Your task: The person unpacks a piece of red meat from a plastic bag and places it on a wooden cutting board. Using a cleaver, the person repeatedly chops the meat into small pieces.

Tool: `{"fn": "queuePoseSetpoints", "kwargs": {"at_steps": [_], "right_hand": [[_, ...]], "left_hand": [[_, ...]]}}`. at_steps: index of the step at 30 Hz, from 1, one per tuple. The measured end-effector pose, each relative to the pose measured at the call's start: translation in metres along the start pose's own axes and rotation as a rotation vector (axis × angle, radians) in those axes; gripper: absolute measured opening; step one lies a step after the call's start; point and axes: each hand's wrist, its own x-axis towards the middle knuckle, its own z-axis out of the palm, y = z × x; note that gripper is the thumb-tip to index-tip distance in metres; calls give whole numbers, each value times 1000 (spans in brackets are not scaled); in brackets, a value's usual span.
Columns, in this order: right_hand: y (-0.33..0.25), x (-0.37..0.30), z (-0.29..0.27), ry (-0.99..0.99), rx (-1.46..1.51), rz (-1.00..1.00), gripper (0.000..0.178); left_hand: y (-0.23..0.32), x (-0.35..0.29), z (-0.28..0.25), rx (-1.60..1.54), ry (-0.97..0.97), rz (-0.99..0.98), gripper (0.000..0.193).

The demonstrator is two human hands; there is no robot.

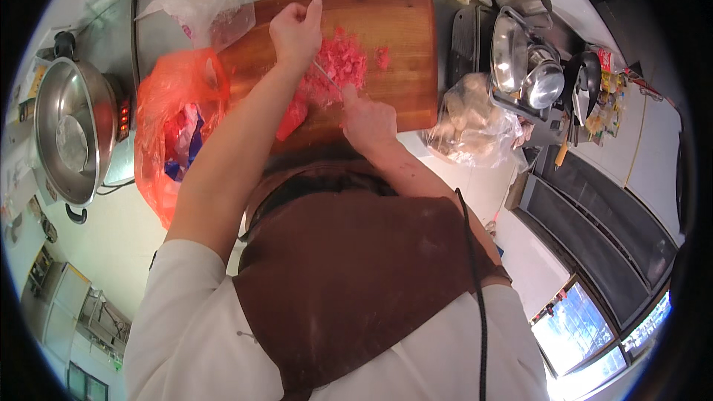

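A wooden cutting board (pixel 408 30) lies on the counter in front of me. On it is a loose heap of finely chopped pink-red pieces (pixel 345 59) that look like raw meat. A larger red lump (pixel 293 119) sits closer to me, near the board's front edge. My right hand (pixel 369 122) is closed on a knife (pixel 327 74), its thin blade slanting up and left across the heap. My left hand (pixel 295 30) is held over the board's far left part, fingers curled in; whatever they hold, if anything, is hidden. My left forearm passes over the board's left side.
A red plastic bag (pixel 160 96) sits left of the board, with a clear bag (pixel 219 15) behind it. At far left stands a large steel wok (pixel 93 130). Right are a bag of brownish pieces (pixel 475 115), steel pans (pixel 512 44) and a black rack (pixel 464 44).
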Motion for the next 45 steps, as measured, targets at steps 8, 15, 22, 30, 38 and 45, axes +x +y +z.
{"fn": "queuePoseSetpoints", "kwargs": {"at_steps": [8, 15, 22, 30, 38, 45], "right_hand": [[-3, 22, -9, -64, 20, -19, 22], [-2, 39, -20, -261, -42, -7, 21], [1, 34, 23, -201, -20, 62, 24], [-3, 28, -5, -158, 46, 75, 22], [0, 36, -19, -154, -9, 65, 20], [16, 48, 1, -177, -20, 42, 22]], "left_hand": [[-8, 16, 6, -10, 28, -26, 42], [-15, 25, 5, 121, -3, -54, 42], [-21, 18, 11, 111, -44, 119, 40], [7, 21, 7, 115, -14, 115, 40], [-6, 26, 21, 105, -68, -32, 41], [-12, 36, 24, 115, -26, -11, 40]]}}
